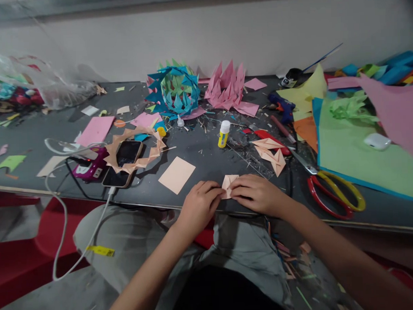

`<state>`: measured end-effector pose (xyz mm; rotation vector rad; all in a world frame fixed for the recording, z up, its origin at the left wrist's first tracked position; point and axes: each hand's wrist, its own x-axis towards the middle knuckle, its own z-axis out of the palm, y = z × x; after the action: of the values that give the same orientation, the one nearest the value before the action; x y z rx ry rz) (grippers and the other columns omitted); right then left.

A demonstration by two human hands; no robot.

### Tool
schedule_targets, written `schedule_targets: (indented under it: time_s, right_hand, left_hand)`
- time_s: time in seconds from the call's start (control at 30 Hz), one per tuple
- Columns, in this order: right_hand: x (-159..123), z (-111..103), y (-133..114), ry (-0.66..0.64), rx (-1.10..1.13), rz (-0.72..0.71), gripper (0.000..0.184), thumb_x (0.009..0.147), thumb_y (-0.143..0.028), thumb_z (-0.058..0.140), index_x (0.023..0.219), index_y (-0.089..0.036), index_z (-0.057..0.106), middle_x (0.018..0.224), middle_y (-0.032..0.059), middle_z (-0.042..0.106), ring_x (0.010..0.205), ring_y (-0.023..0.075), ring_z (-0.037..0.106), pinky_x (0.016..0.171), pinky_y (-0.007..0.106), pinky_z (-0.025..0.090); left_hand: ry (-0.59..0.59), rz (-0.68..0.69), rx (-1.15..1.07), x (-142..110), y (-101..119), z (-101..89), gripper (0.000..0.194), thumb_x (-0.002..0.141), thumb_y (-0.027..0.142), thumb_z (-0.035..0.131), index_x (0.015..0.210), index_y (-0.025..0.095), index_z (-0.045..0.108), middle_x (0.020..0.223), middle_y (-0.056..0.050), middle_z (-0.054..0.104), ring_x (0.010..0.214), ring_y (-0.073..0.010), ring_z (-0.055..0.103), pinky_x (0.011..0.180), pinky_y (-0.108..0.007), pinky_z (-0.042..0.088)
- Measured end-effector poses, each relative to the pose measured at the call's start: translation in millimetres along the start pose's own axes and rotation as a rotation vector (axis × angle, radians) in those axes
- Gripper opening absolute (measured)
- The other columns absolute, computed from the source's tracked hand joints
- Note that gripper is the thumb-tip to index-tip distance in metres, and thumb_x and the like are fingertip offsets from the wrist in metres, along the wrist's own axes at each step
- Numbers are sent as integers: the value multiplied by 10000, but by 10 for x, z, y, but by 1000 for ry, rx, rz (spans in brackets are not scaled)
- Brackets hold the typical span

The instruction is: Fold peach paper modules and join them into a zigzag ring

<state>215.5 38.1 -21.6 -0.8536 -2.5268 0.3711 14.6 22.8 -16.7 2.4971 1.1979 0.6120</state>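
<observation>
Nearest the camera, your black top (211, 292) sits below your forearms, with your grey trousers (250, 248) at the table (140, 198) edge. Your left hand (198, 202) is partly closed, its fingertips holding the left side of the folded peach paper (230, 181). Your right hand (258, 194) is partly curled too, gripping the right side. That paper lies between your hands, near the table's front edge. To your left is a flat peach sheet (177, 175); beyond your hands stands a glue stick (224, 134), upright. Folded peach pieces (276, 160) and red-and-yellow-handled scissors (329, 187) lie to your right.
</observation>
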Motion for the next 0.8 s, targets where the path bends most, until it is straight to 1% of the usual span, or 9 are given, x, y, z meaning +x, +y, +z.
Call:
schedule_targets:
  time_s: [0.1,0.17,0.27,0.37,0.47,0.63,0.8]
  right_hand:
    - [-21,3,0,-23,2,6,182,846,-208,469,917,-190,636,916,58,634,872,176,550,750,327,431]
    - [-24,7,-2,-36,-2,3,198,848,-212,466,946,-195,638,915,60,631,871,179,545,742,330,428]
    - [-16,10,-10,-32,26,19,182,839,-207,481,902,-193,651,892,56,633,856,170,547,742,324,424]
    - [-11,7,-14,-13,65,49,164,829,-199,498,849,-197,661,877,46,640,839,158,556,750,319,420]
    - [-12,-4,-2,-5,132,85,157,829,-214,509,839,-209,666,891,37,646,845,148,560,767,307,421]
    - [31,-24,20,-15,292,206,141,820,-245,534,789,-214,668,862,22,642,833,135,571,773,272,430]
    - [127,-37,-4,7,334,378,118,785,-250,572,725,-201,661,801,14,614,729,117,575,691,242,428]
  left_hand:
    - [-83,15,25,40,-48,-35,194,843,194,472,964,191,624,936,-35,585,830,-161,487,749,-304,432]
    - [-101,26,39,69,-80,-45,196,841,234,483,959,210,637,929,-33,577,833,-164,480,741,-306,423]
    - [-108,28,31,101,-125,-51,187,827,280,509,934,236,656,926,-29,567,835,-163,477,725,-300,411]
    - [-119,32,14,119,-167,-56,173,804,292,543,917,253,667,931,-30,558,836,-162,475,720,-294,401]
    - [-129,47,-27,130,-205,-52,168,779,313,572,906,274,674,931,-25,551,832,-158,475,727,-289,393]
    - [-133,71,-58,144,-243,-41,175,773,358,562,879,288,683,922,-19,552,807,-148,467,709,-281,383]
    - [-145,73,-46,141,-230,-59,194,791,360,537,904,289,678,926,-26,558,811,-152,462,698,-284,382]
